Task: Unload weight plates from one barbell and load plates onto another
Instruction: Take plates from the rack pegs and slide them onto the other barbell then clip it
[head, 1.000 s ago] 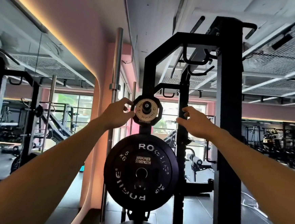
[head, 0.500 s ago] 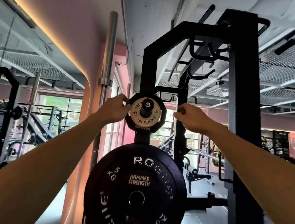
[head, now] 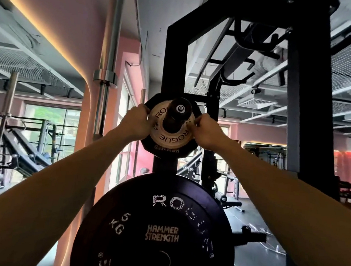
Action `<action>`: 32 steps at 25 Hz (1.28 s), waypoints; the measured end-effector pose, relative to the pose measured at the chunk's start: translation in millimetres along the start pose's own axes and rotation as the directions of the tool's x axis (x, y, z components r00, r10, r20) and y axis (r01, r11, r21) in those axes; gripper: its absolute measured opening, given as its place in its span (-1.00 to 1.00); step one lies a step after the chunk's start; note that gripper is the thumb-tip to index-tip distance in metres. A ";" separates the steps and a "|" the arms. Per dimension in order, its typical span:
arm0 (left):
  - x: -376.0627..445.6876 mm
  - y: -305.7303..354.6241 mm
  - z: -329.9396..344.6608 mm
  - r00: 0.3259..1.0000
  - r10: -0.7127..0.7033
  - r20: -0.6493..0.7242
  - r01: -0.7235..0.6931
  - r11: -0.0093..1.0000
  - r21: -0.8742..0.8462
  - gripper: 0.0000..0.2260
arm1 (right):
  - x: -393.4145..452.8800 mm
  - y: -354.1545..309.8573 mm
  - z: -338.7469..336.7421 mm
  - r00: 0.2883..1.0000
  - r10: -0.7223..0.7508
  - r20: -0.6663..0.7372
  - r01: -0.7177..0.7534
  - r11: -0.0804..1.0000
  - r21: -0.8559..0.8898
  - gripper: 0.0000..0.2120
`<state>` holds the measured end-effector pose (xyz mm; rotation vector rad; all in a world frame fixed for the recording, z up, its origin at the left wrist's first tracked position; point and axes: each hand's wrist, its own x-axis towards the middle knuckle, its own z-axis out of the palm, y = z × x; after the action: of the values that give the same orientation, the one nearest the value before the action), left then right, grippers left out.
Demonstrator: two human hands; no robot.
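Note:
A small pale plate marked ROGUE [head: 166, 137] sits on an upper storage peg [head: 179, 110] of the black rack, in front of a black angular plate [head: 167, 151]. My left hand [head: 135, 123] grips the left edge of the small plate. On the plate's right edge, my right hand [head: 205, 133] has its fingers curled around the rim. Below hangs a large black 5 KG bumper plate [head: 156, 226] marked ROGUE and HAMMER STRENGTH on a lower peg.
The black rack upright [head: 307, 101] rises at the right, with hooks above. A steel barbell [head: 108, 64] stands upright at the left near the pink wall. Benches and other machines fill the room at far left and right.
The camera has come closer to the rack. Both hands closed in from beside the small plate and now grip its two edges.

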<state>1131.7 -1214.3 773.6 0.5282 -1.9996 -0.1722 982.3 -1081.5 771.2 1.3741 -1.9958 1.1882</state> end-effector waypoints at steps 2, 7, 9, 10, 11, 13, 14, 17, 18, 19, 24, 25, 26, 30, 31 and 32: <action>4.8 -0.3 3.3 1.000 0.015 -0.004 -0.015 1.000 -0.003 -0.73 | 1.2 -4.2 6.8 0.996 0.054 -0.073 -0.048 0.996 0.079 -0.66; 0.9 7.6 -2.6 0.995 -0.073 0.064 0.081 0.985 -0.149 -0.74 | 0.5 -7.6 17.9 0.972 0.233 0.028 -0.229 0.917 0.325 -0.47; -2.5 12.7 -7.2 0.991 -0.092 0.098 0.117 0.950 -0.290 -0.80 | -2.3 -6.8 13.2 0.963 0.260 0.074 -0.266 0.868 0.419 -0.55; -4.8 15.6 -10.0 0.991 -0.098 0.096 0.124 0.940 -0.319 -0.84 | -5.3 -6.7 9.9 0.960 0.268 0.085 -0.277 0.843 0.462 -0.60; -7.7 18.1 -12.4 0.990 -0.108 0.090 0.132 0.934 -0.331 -0.88 | -10.4 -7.6 6.7 0.958 0.272 0.092 -0.280 0.816 0.506 -0.65; -17.5 25.9 -19.4 0.986 -0.145 0.082 0.165 0.916 -0.367 -0.92 | -26.0 -14.1 -2.3 0.962 0.254 0.103 -0.266 0.777 0.571 -0.73; -22.7 30.3 -23.9 0.983 -0.164 0.088 0.185 0.900 -0.395 -0.92 | -35.1 -18.6 -8.4 0.967 0.237 0.097 -0.248 0.777 0.578 -0.76; -41.5 47.4 -43.7 0.971 -0.213 0.110 0.240 0.864 -0.443 -0.86 | -59.1 -33.3 -30.5 0.981 0.184 0.065 -0.188 0.807 0.560 -0.81; -48.3 54.7 -51.8 0.970 -0.221 0.105 0.245 0.866 -0.436 -0.84 | -67.4 -38.2 -39.2 0.983 0.171 0.061 -0.175 0.803 0.569 -0.81; -54.9 61.2 -60.1 0.969 -0.226 0.098 0.246 0.866 -0.435 -0.84 | -75.8 -43.2 -47.1 0.985 0.160 0.060 -0.165 0.795 0.583 -0.81; -107.9 103.3 -95.9 0.963 -0.241 0.123 0.271 0.857 -0.438 -0.86 | -136.5 -58.2 -92.7 0.990 0.110 0.089 -0.142 0.784 0.604 -0.87; -120.5 113.3 -100.6 0.962 -0.243 0.127 0.275 0.861 -0.429 -0.87 | -148.8 -58.8 -103.0 0.989 0.106 0.101 -0.145 0.785 0.602 -0.87; -133.3 123.9 -104.8 0.960 -0.248 0.128 0.279 0.865 -0.418 -0.87 | -161.0 -58.8 -113.5 0.988 0.102 0.113 -0.150 0.787 0.599 -0.87; -172.8 162.5 -125.3 0.955 -0.273 0.118 0.298 0.869 -0.396 -0.85 | -205.6 -65.5 -152.7 0.983 0.084 0.160 -0.165 0.784 0.599 -0.86; -182.0 172.5 -130.7 0.955 -0.273 0.115 0.296 0.872 -0.391 -0.85 | -217.4 -67.3 -163.2 0.983 0.079 0.165 -0.164 0.782 0.601 -0.86; -191.2 181.3 -136.2 0.955 -0.277 0.108 0.297 0.872 -0.390 -0.85 | -228.5 -69.0 -173.0 0.983 0.076 0.169 -0.164 0.781 0.602 -0.86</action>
<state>1272.1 -954.7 744.7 0.5528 -1.8519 -0.7724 1119.5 -825.4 721.5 1.6726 -1.8791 1.9836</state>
